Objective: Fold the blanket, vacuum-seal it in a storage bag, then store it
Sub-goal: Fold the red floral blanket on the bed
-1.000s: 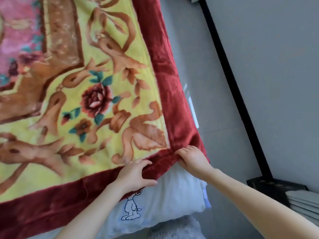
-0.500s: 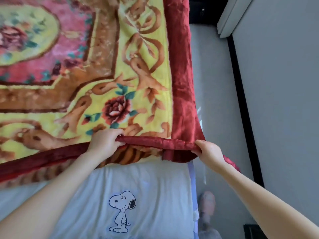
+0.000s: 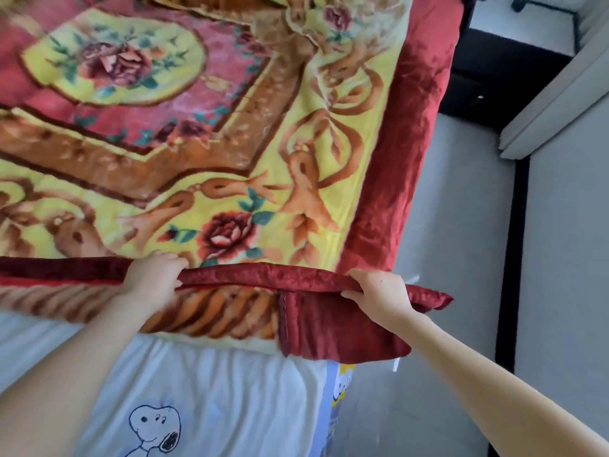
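On the bed (image 3: 230, 394), the blanket (image 3: 230, 153) lies spread; left hand (image 3: 155, 280) and right hand (image 3: 379, 291) each grip its red near hem, fingers curled round it. Best carry both hands level toward the far edge so corners meet. Since half a second ago, more underside shows.

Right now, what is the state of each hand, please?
Left hand: closed, gripping the folded red edge of the blanket.
Right hand: closed, gripping the same edge near the corner.
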A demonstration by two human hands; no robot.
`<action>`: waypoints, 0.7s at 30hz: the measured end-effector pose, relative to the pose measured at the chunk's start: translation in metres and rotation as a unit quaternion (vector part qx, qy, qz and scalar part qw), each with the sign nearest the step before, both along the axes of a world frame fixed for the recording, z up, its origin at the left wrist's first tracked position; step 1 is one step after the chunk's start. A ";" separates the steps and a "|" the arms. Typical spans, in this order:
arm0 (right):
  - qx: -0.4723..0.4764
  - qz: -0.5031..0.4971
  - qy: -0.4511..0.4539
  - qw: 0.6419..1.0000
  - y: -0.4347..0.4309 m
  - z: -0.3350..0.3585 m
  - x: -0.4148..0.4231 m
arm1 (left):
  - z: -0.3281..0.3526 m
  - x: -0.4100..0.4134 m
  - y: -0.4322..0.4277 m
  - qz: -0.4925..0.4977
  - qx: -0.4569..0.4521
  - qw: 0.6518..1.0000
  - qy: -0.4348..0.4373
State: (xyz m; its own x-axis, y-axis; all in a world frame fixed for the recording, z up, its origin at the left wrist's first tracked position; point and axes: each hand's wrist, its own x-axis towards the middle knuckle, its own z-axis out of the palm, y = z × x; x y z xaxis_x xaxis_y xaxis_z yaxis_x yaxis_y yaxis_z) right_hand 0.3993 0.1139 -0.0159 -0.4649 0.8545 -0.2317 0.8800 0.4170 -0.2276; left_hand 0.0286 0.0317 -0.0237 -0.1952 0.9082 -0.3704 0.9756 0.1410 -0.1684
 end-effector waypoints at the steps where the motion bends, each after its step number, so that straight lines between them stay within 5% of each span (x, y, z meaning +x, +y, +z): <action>1: -0.010 0.003 0.004 1.000 0.007 -0.005 0.000 | -0.004 -0.006 0.002 0.014 -0.011 1.000 -0.004; 7: -0.032 0.018 0.006 0.999 0.082 -0.011 -0.002 | -0.009 -0.021 0.071 0.152 0.032 0.978 -0.137; 16: -0.075 -0.064 0.056 0.994 0.265 0.051 0.009 | 0.039 -0.009 0.275 0.084 0.248 0.955 -0.140; 21: -0.156 -0.042 0.115 0.980 0.362 0.070 0.022 | 0.067 -0.001 0.360 0.112 0.247 0.947 -0.170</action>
State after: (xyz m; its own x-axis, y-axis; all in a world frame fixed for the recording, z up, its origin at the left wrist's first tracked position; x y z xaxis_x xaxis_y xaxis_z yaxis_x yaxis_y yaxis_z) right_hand 0.4213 0.4756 0.0540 -0.4665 0.7966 -0.3844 0.8185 0.2240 -0.5290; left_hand 0.0280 0.3922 0.0431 -0.3494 0.9369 0.0131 0.8977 0.3307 0.2913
